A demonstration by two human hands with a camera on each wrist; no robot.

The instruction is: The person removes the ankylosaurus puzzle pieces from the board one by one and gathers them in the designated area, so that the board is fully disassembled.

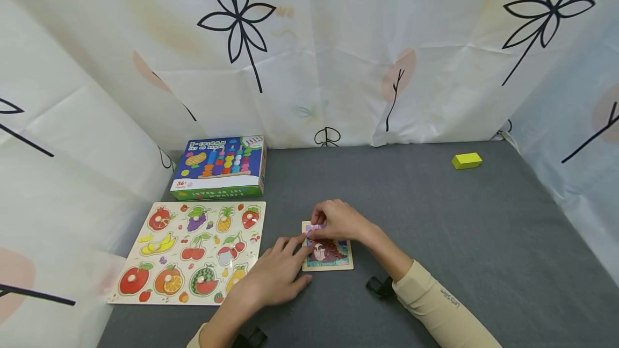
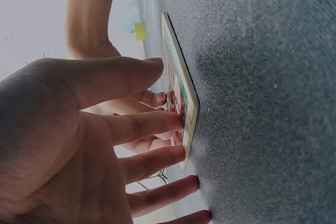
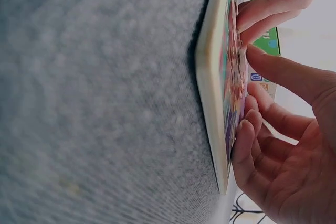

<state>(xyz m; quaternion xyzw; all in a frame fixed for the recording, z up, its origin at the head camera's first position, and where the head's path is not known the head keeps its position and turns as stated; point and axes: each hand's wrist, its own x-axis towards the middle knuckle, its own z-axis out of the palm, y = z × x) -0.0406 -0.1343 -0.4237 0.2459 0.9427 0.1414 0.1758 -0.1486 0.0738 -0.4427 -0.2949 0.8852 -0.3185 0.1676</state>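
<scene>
A small wooden jigsaw puzzle [image 1: 329, 268] with a pale frame and a reddish-brown picture lies flat on the grey table. My right hand [image 1: 340, 220] is over its upper left part, thumb and fingers bent about a light purple puzzle piece [image 1: 315, 227] down at the board's surface. From the left, my left hand [image 1: 278, 273] reaches in with fingers extended. In the left wrist view, the left index and middle fingertips [image 2: 176, 121] touch the puzzle's near side, and the thumb stands apart. The right wrist view shows the right fingers [image 3: 242, 140] low against the picture; they partly hide the piece.
A fruit peg puzzle board [image 1: 176, 278] lies to the left, partly under the left forearm. Behind it stands a bead toy box [image 1: 217, 181]. A yellow block [image 1: 466, 161] sits at the back right. Patterned white cloth [image 1: 314, 69] walls the table's back and sides.
</scene>
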